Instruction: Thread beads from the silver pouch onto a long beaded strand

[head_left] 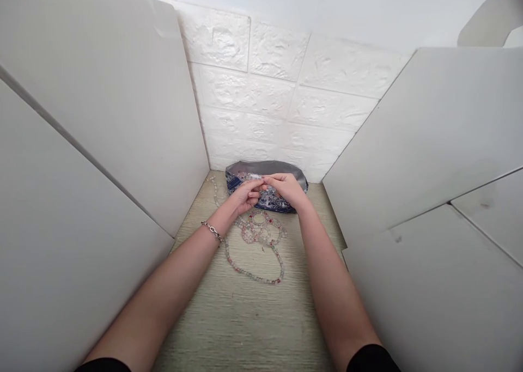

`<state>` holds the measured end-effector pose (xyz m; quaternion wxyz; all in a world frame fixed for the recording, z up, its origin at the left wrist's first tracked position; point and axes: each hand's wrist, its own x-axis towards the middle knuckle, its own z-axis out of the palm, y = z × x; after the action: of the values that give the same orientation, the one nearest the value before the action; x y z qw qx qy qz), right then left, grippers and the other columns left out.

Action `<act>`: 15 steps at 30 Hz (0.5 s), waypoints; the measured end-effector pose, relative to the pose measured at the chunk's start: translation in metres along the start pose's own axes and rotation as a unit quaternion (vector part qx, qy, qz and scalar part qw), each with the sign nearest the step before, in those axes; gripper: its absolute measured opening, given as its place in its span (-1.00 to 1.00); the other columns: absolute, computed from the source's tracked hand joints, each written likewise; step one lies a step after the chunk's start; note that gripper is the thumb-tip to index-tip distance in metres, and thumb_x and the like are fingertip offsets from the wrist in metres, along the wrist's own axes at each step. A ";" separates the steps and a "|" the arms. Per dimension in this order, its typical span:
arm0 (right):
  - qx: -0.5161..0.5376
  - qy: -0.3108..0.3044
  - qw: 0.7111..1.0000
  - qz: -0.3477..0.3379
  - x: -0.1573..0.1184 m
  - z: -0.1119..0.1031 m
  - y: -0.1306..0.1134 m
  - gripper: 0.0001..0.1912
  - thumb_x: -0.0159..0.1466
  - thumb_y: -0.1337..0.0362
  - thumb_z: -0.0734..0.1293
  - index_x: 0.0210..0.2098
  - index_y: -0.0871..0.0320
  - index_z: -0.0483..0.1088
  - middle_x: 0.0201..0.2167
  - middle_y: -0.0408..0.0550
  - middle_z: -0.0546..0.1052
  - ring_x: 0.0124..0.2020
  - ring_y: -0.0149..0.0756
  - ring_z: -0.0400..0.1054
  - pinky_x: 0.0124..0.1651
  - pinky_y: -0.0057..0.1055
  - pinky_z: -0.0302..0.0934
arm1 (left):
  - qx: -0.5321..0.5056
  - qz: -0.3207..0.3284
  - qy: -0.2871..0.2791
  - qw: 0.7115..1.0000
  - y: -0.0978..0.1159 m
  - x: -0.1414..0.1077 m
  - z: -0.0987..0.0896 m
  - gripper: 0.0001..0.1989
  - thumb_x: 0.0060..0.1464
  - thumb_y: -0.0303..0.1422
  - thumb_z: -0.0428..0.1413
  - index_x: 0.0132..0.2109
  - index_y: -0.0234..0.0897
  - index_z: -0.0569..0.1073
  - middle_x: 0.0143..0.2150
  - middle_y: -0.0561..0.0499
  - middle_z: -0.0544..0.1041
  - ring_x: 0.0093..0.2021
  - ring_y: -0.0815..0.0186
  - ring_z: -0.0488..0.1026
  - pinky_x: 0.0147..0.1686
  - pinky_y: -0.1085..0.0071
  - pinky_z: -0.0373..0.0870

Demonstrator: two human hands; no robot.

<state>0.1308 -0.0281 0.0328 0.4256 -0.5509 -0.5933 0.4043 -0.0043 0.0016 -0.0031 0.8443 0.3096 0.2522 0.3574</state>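
Where left hand (246, 195) meets right hand (286, 189), pinched grip, hold unclear, open pouch (280, 205), pale bits (254, 176) inside

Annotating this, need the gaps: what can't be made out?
Head view, hidden: anything pinched between left hand and right hand; their grip covers it.
Head view, hidden: part of what the bag holds; hands block it.
Head view, too small: whether the beads form one strand; they overlap.
Head view, cut off: grey piece; picture edge.

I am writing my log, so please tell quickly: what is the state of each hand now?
Left hand: fingers partly curled; whether it holds something cannot be told.
Right hand: fingers bent; whether closed on something small cannot be told.
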 end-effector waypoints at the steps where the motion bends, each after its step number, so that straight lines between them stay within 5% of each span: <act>1: -0.024 0.003 1.000 -0.015 0.000 0.000 -0.002 -0.72 0.02 0.18 0.23 -0.40 0.23 0.45 -0.57 -0.15 0.42 -0.63 -0.54 0.09 -0.54 -0.54 -0.01 | 0.002 -0.001 0.001 1.000 0.000 0.000 0.000 -0.91 -0.12 -0.44 0.09 -0.39 -0.38 0.37 -0.57 0.10 0.36 -0.80 0.72 0.04 -0.86 0.74 -0.18; 7: -0.185 0.036 0.978 -0.086 0.000 0.003 -0.009 -0.76 0.08 0.27 0.14 -0.53 0.22 0.38 -0.56 -0.14 0.43 -0.50 -0.45 0.21 -0.42 -0.52 0.02 | -0.009 -0.011 0.013 1.000 0.001 -0.001 0.002 -0.92 -0.12 -0.44 0.08 -0.41 -0.38 0.35 -0.57 0.10 0.36 -0.80 0.72 0.02 -0.87 0.72 -0.21; 15: -0.300 0.085 0.941 -0.133 0.000 0.010 -0.009 -0.80 0.14 0.29 0.11 -0.48 0.17 0.32 -0.50 -0.11 0.43 -0.44 -0.41 0.24 -0.38 -0.49 -0.01 | -0.033 -0.024 0.004 0.999 0.003 -0.001 0.002 -0.94 -0.10 -0.45 0.05 -0.39 -0.37 0.34 -0.56 0.09 0.38 -0.80 0.69 0.02 -0.87 0.72 -0.18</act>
<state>0.1182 -0.0287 0.0383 0.3394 -0.6015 -0.7163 0.0993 -0.0053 0.0015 0.0001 0.8614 0.2739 0.2514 0.3462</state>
